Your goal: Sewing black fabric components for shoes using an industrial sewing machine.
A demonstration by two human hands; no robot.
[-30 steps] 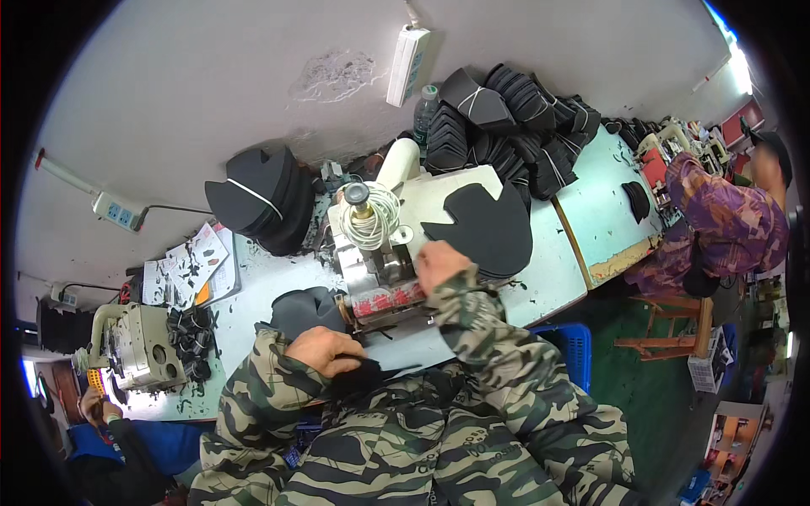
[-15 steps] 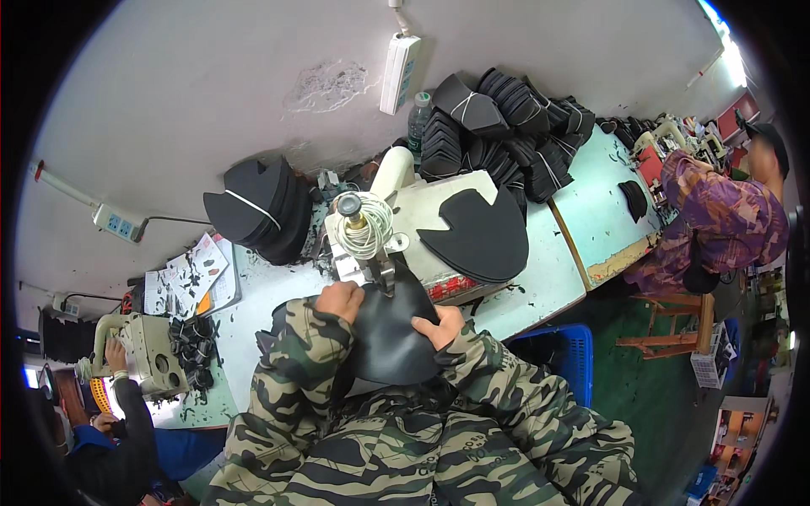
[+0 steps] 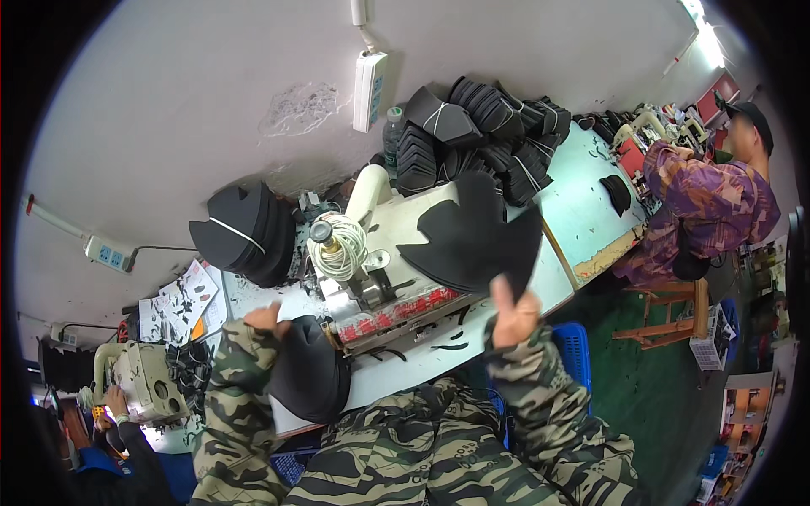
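Note:
My right hand (image 3: 512, 317) is raised at the table's near edge and pinches a flat black cut piece (image 3: 477, 243) with a notched outline, which it holds above the sewing machine's bed. My left hand (image 3: 263, 319) rests on a dark rounded stitched piece (image 3: 309, 381) lying on the table (image 3: 396, 371) left of the white sewing machine (image 3: 384, 253). A cone of white thread (image 3: 337, 246) stands on the machine. Both my sleeves are camouflage patterned.
Bundles of black cut pieces (image 3: 485, 126) are stacked at the back by the wall, and another tied stack (image 3: 245, 234) sits to the left. A person in a purple patterned top (image 3: 709, 207) works at the right. A second sewing machine (image 3: 139, 384) is at lower left. A blue crate (image 3: 574, 354) sits under the table.
My hands have parted from the dark piece they held together. The right hand has gone right and lifted a flat black piece; the left has moved left with the rounded piece.

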